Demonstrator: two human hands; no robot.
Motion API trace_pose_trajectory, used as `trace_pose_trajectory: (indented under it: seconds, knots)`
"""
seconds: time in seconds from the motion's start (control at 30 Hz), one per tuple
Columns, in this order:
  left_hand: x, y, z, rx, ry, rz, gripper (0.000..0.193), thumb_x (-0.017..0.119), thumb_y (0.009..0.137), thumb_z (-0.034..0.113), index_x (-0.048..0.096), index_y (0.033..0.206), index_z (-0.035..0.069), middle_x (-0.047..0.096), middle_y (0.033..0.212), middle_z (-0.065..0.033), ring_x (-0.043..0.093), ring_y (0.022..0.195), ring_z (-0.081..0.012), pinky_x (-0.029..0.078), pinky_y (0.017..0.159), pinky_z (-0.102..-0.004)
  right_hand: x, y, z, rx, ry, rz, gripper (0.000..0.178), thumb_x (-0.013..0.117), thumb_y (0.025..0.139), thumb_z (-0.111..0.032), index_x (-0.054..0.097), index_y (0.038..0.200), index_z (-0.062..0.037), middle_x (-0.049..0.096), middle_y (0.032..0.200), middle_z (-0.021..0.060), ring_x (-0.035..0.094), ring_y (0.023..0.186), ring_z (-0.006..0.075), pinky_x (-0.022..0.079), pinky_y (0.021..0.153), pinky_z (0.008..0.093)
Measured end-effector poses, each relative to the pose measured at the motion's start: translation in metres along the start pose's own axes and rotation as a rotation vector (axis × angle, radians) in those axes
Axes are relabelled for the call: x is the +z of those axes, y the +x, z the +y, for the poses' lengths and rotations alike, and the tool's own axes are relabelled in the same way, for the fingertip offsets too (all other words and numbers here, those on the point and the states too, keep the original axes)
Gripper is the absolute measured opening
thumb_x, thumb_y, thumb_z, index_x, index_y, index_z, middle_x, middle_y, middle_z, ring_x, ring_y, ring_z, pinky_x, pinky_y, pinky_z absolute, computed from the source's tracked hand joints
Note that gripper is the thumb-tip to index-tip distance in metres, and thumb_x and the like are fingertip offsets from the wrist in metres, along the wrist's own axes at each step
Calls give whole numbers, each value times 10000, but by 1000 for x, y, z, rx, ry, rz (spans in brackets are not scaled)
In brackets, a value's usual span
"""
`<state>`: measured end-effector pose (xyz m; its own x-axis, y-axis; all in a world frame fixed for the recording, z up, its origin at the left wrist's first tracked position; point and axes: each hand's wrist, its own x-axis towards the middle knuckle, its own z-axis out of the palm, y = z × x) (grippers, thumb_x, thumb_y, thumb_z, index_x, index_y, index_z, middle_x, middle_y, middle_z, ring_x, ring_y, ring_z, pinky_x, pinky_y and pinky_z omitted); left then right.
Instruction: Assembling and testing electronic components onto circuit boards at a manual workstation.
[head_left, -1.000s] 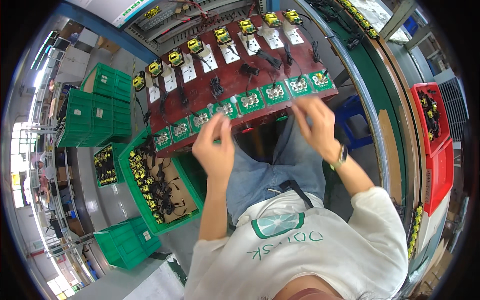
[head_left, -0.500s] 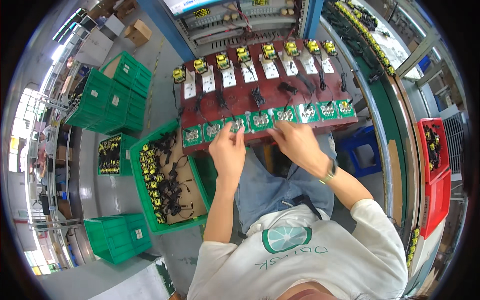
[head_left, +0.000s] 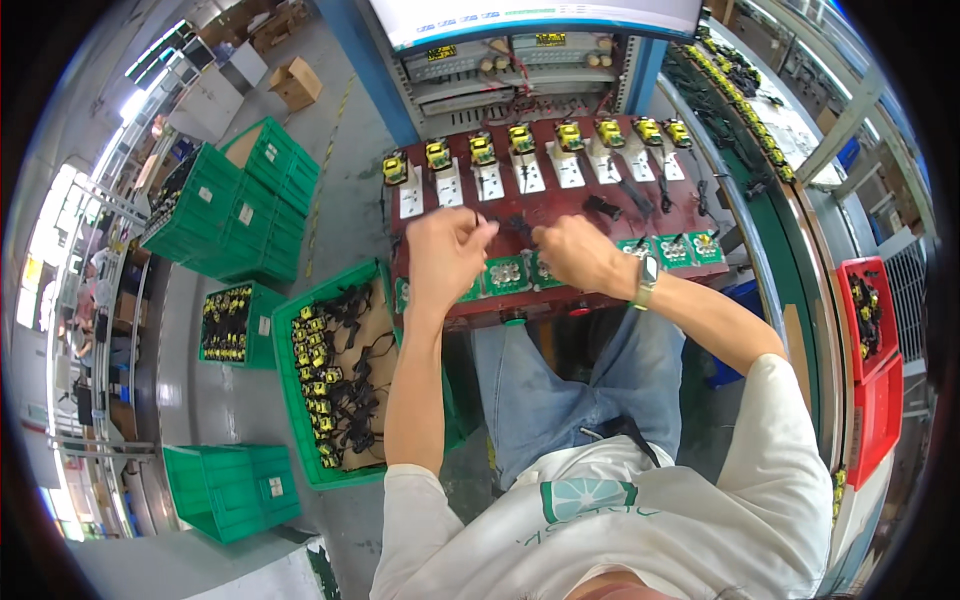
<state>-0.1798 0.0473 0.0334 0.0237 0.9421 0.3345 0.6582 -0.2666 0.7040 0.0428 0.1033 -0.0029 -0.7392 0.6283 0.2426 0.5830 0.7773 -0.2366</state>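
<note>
Both hands up over the dark red bench (head_left: 560,205); left hand (head_left: 440,250) fingers curled shut, pinching a thin black wire (head_left: 505,228); right hand (head_left: 578,255) fingers closed on the wire's other end, hands near together; green boards (head_left: 505,274) just below them; yellow transformers (head_left: 520,138) in a row behind; green crate (head_left: 300,400) beside the left elbow.

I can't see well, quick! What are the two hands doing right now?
Left hand: closed, fingers pinching something small and dark over the red-brown test board; what it is cannot be told.
Right hand: closed in a loose fist above the green sockets; contents cannot be told.
</note>
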Motion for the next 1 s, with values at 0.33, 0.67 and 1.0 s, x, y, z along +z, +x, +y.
trace_pose_trajectory:
  seconds: [0.33, 0.67, 1.0]
  knots:
    - [-38, -74, -24, -139, 262, 659, 248, 878, 875, 168, 776, 912, -54, 760, 836, -99, 568, 569, -233, 499, 591, -340, -78, 70, -50, -23, -24, -83, 309, 846, 846, -236, 709, 764, 29, 694, 659, 154, 665, 601, 359, 553, 602, 426]
    - [-35, -85, -92, -229, 159, 470, 209, 867, 861, 155, 772, 855, -32, 710, 758, -112, 591, 594, -279, 507, 631, -391, 55, 84, -95, 20, 113, 61, 298, 800, 861, -231, 707, 782, 41, 712, 750, 266, 686, 643, 470, 579, 612, 498]
    - [-9, -83, -75, -253, 526, 587, 231, 860, 828, 143, 720, 755, -26, 635, 664, -120, 518, 558, -311, 469, 602, -424, -1, 105, -108, 75, 76, 173, 407, 795, 853, -330, 726, 768, 62, 720, 768, 252, 673, 603, 465, 583, 598, 483]
